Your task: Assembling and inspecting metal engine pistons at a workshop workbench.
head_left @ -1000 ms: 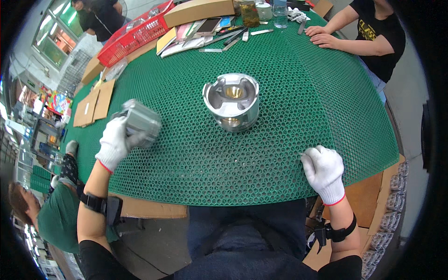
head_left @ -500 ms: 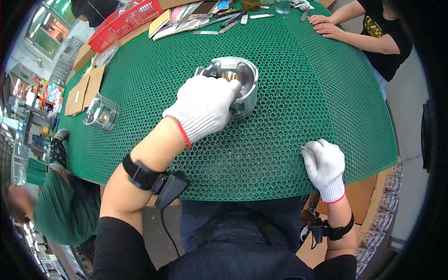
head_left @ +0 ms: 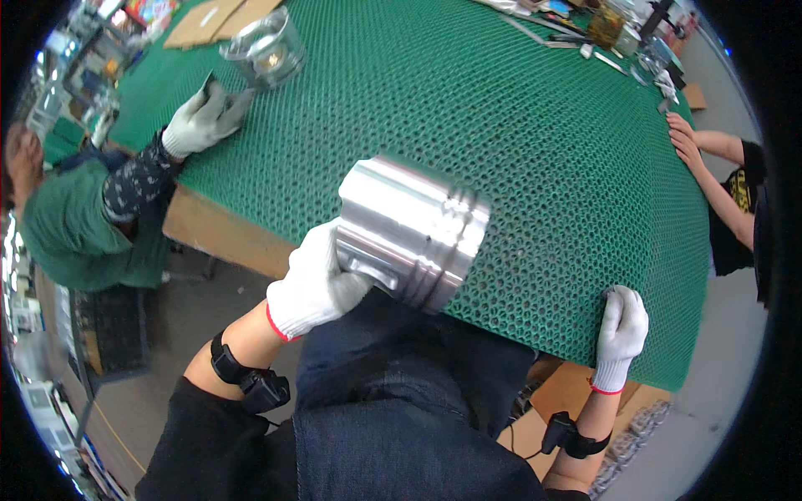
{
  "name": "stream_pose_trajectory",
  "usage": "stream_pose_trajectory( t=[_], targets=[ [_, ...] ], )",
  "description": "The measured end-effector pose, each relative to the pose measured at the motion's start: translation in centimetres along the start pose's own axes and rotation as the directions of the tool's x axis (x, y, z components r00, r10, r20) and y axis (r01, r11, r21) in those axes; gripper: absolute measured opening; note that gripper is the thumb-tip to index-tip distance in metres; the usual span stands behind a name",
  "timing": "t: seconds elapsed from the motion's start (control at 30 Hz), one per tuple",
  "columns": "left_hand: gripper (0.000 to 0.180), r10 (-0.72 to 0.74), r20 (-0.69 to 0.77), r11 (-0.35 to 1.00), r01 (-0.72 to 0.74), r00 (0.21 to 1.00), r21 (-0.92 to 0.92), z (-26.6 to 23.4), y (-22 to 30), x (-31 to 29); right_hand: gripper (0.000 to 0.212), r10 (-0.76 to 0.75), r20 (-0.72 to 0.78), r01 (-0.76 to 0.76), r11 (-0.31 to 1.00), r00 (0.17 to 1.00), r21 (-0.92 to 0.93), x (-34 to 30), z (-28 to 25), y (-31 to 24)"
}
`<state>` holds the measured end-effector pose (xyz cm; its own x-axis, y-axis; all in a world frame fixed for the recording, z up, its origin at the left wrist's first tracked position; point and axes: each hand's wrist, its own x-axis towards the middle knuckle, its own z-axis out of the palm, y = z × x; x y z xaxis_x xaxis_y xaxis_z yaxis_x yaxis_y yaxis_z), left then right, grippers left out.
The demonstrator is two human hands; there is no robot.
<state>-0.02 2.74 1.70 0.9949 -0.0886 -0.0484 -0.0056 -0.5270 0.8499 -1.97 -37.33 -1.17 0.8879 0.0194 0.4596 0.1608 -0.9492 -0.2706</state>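
Note:
A shiny metal piston [head_left: 411, 224] is tipped on its side above the near edge of the table, its ring grooves toward the right. My left hand [head_left: 307, 288], in a white knit glove, is closed on the piston's left end, by the opening in its side. Some of the fingers are hidden behind the metal. Farther right, my gloved right hand [head_left: 624, 326] rests on the green mat [head_left: 535, 250] with its fingers curled. A tiny tip seems to show at those fingers, too small to name.
A second piston [head_left: 266, 57] stands at the far left, with a co-worker's gloved hand [head_left: 203, 121] near it. Cardboard pieces [head_left: 219, 18] lie beyond. Tools and a jar [head_left: 608, 25] sit at the far right. Another person's bare hands [head_left: 683, 138] rest on the right edge.
My left hand has lifted the piston off the mat, brought it toward me and turned it onto its side. The view has swung left. A co-worker's gloved hand now reaches toward the other piston.

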Motion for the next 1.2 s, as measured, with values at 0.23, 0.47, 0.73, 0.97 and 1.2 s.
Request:
stream_pose_trajectory(
  t=[0.23,0.47,0.73,0.97,1.2],
  targets=[
    [0.035,0.391,-0.089,0.912,-0.398,0.916,-0.098,0.8,-5.7,-2.1,0.014,-0.003,0.034,0.005,0.997,0.999,-0.074,0.4,0.9,-0.5],
    [0.044,0.392,-0.102,0.915,-0.399,0.914,-0.059,0.8,-5.1,-2.2,0.013,0.015,0.006,-0.014,0.992,1.000,-0.128,0.1,0.7,-0.6],
    [0.030,0.847,0.221,0.311,-0.788,0.483,0.532,-2.3,4.0,3.2,0.009,0.015,-0.039,-0.019,0.994,0.999,-0.104,-0.4,0.5,-0.2],
    [0.063,0.279,-0.184,0.919,-0.318,0.943,-0.235,-0.7,-2.2,5.3,0.011,0.032,-0.073,-0.038,0.995,0.997,-0.087,0.5,-0.1,-2.0],
    [0.041,0.794,0.345,0.260,-0.793,0.500,0.551,4.7,10.3,2.1,0.007,-0.068,-0.063,0.088,0.912,0.996,0.400,-0.9,-2.4,-7.6]
  ],
)
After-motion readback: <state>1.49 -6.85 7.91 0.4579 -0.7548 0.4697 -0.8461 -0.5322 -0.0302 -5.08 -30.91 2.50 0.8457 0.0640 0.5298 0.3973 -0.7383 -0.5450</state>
